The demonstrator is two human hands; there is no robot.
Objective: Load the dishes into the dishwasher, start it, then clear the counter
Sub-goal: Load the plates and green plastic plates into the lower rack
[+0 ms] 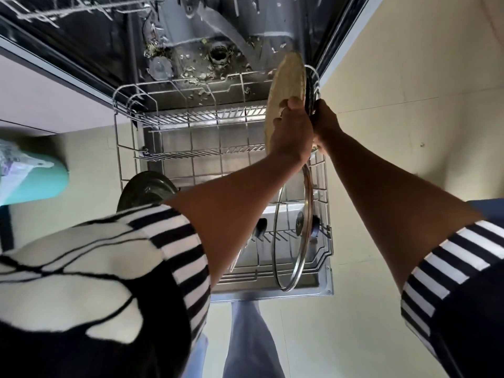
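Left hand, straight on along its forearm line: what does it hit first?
Likely the far right corner wires of the lower rack. The left hand grips the tan plate just short of them, with the tub wall behind. Depth is unclear.

Single head-worn view
Looks steeply down from close above onto the pulled-out lower dishwasher rack (191,118), the open tub (191,47) beyond it.
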